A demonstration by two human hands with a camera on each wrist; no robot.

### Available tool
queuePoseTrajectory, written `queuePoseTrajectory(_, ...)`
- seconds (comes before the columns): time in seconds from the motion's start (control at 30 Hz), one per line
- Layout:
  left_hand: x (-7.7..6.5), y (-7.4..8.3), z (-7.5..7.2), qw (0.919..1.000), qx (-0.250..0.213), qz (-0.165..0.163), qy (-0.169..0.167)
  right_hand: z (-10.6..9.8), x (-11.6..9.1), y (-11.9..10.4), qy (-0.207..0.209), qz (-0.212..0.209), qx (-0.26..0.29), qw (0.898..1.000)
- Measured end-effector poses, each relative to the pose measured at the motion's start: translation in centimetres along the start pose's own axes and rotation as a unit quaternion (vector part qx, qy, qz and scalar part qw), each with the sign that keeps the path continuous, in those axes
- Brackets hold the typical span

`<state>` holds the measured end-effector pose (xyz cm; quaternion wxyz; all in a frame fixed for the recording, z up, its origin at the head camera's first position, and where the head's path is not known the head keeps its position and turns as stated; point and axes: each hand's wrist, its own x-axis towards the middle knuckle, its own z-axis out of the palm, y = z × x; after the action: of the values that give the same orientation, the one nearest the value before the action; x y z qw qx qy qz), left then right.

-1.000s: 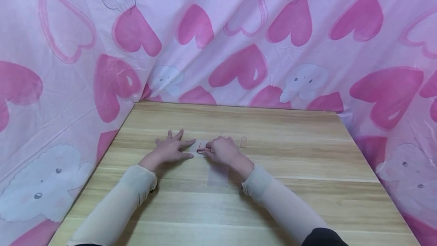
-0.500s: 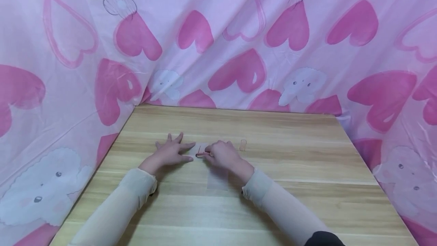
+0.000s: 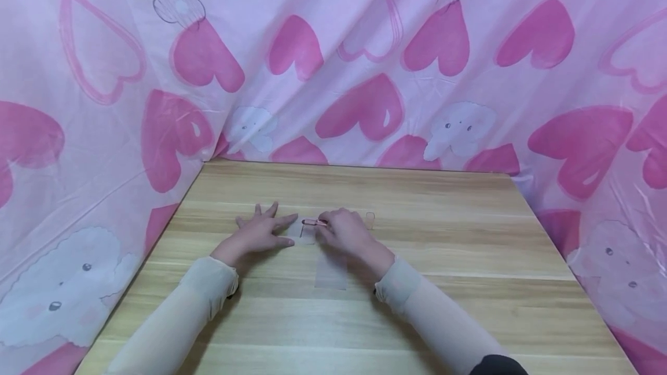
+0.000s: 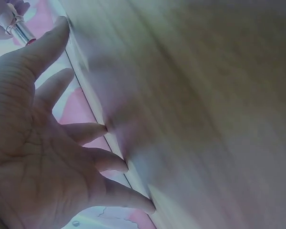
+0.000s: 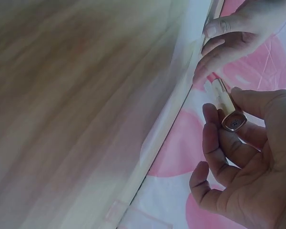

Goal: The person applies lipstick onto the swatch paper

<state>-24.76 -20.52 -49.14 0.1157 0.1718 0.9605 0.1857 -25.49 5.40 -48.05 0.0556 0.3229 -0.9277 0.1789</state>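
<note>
Screened-off workspace, wider room type unclear: a wood-grain bench bordered left, back and right by creased pink cloth printed with hearts and white cartoon animals.

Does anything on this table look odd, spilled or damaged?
Nothing looks spilled or damaged. One oddity: the right hand holds what looks like a lipstick at a pale sheet marked with a thin line, as though for drawing.

I'd call the lipstick tube mid-frame glossy metal, the table across the lower frame smooth wood, and the curtain up top creased, faintly shiny cloth.
</note>
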Motion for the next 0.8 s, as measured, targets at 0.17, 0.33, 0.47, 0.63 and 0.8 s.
queuePoseTrajectory(0.17, 0.5, 0.9, 0.0, 1.0, 0.005, 0.003, 0.004, -0.4, -0.5, 0.7, 0.009, 0.029, 0.037, 0.999)
queuePoseTrajectory(0.33, 1.7, 2.6, 0.1, 0.9994, 0.028, 0.011, 0.015, -0.7, -1.0, 1.4, 0.03, 0.046, 0.032, 0.998)
queuePoseTrajectory(0.47, 2.8, 3.9, 0.6, 0.9989, 0.043, 0.012, 0.013, -1.0, -1.3, 1.6, 0.047, 0.062, 0.025, 0.997)
queuePoseTrajectory(0.63, 3.4, 4.8, 1.4, 0.9988, 0.048, 0.007, 0.004, -1.2, -1.9, 1.8, 0.052, 0.074, 0.029, 0.995)
queuePoseTrajectory(0.8, 3.8, 5.8, 1.8, 0.9987, 0.051, 0.004, 0.001, -1.1, -2.6, 2.3, 0.052, 0.089, 0.025, 0.994)
